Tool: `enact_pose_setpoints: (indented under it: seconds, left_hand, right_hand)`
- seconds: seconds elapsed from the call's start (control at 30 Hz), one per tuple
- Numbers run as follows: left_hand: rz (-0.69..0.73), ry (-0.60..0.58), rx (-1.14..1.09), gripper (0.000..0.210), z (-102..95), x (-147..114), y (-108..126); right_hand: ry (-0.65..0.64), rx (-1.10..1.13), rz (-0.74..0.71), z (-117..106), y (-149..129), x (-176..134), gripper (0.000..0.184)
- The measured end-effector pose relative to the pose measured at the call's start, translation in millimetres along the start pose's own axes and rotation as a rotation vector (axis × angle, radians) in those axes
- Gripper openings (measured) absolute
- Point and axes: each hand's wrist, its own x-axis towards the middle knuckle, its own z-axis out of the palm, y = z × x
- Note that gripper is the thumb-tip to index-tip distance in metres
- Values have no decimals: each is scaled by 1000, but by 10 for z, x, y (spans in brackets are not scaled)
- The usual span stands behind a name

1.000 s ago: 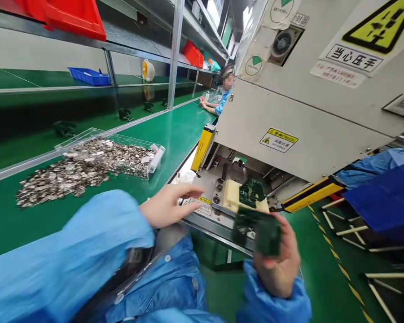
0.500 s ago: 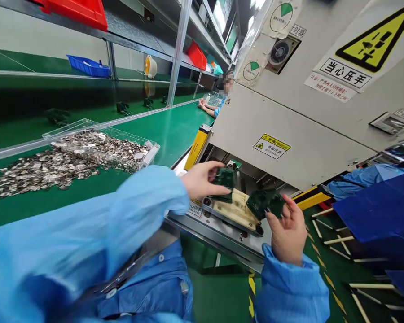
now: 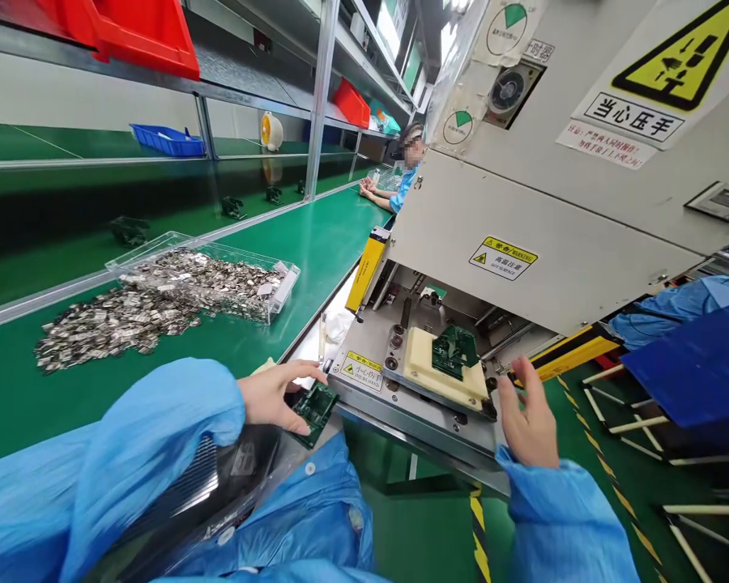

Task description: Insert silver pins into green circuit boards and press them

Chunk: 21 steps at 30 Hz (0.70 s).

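Observation:
My left hand [image 3: 283, 397] grips a green circuit board [image 3: 314, 411] by its edge, between thumb and fingers, in front of the machine's left corner. A second green circuit board [image 3: 455, 351] sits on the cream-coloured fixture block [image 3: 416, 363], under the opening of the press machine [image 3: 540, 235]. To the right of that block, my right hand [image 3: 528, 414] is raised with fingers apart and nothing in it.
Small metal pieces lie heaped [image 3: 112, 328] on the green bench, beside and inside a clear tray [image 3: 285, 291]. Yellow guards [image 3: 368, 271] flank the machine opening. A co-worker [image 3: 410, 166] sits farther along the bench. Blue sheeting [image 3: 698, 364] is at right.
My left hand has moved left and toward me with its board, away from the fixture. My right hand has let go of the other board, which now rests on the block.

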Motion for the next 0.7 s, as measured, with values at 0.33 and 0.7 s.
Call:
enact_pose_setpoints:
  seconds: [0.33,0.7]
  left_hand:
    - [42,-6,7,68,-13,175,-84]
    - [55,-20,41,65,-73,213,-94]
  right_hand:
    - [327,400,635,43,771,-786,68]
    - [495,578,759,106,834,-824,56]
